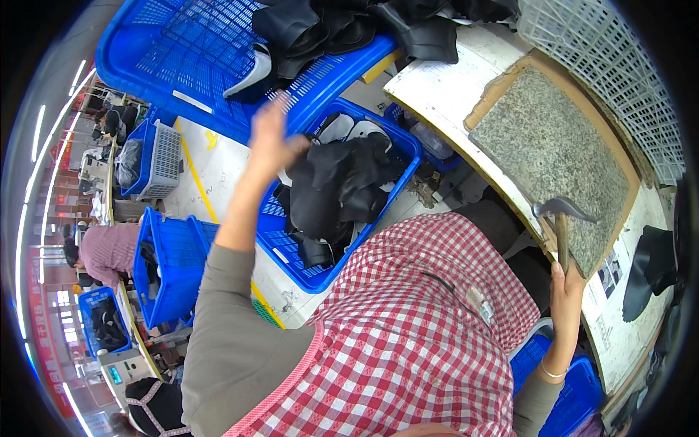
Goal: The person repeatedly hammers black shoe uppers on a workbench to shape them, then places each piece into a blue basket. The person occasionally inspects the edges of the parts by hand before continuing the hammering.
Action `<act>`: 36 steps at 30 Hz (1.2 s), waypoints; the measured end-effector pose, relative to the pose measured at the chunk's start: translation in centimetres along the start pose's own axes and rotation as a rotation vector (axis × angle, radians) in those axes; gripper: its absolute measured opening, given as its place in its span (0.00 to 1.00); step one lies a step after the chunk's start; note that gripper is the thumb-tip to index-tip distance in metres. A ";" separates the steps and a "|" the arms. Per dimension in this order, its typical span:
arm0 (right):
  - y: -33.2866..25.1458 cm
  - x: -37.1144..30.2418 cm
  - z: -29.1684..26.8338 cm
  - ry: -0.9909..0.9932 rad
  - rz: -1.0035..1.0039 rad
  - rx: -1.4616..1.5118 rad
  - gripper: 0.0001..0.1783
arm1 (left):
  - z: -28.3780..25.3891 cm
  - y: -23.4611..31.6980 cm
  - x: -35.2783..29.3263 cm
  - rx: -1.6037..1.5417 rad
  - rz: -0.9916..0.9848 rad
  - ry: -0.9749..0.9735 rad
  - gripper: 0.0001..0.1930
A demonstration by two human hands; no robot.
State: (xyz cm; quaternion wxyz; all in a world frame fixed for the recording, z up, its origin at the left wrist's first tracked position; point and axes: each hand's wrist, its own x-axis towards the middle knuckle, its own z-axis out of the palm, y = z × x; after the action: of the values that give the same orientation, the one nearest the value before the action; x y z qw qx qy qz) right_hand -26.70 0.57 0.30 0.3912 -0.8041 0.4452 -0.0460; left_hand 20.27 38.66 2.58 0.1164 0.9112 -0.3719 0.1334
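My right hand (566, 297) is closed round the wooden handle of a hammer (562, 244). The hammer's curved metal head lies over a speckled grey stone slab (553, 131) on the white bench. My left hand (273, 138) is raised beside the near rim of a large blue basket (182, 91); it is blurred, with the thumb apart from the fingers and nothing seen in it. Black boot uppers (291, 29), some with white lining, are heaped at that basket's right side. Below my left hand, a second blue basket (291, 266) holds more black uppers (338, 182).
A white plastic basket (604, 65) stands at the bench's far right. Another black upper (650, 273) lies on the white bench (429, 91) near its right edge. At the left are stacked blue crates (175, 266) and a person in a checked top (109, 251).
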 end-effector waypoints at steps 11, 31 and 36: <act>-3.2 -0.9 1.2 -0.032 -0.283 -0.090 0.19 | -8.9 0.2 14.5 0.357 -0.125 -0.029 0.19; 0.5 -1.6 -2.2 0.408 -0.088 -0.211 0.20 | 5.5 35.2 16.9 -0.548 0.575 -0.281 0.29; 2.2 0.1 -1.8 0.425 -0.165 -0.274 0.19 | 6.6 32.1 13.9 -0.631 0.532 -0.370 0.37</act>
State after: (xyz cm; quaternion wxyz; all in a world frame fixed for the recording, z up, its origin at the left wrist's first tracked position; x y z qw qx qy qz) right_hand -28.90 -1.20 0.01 0.1713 -0.8556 0.4522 -0.1847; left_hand 8.10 5.25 4.62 0.2818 0.7123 -0.6302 -0.1263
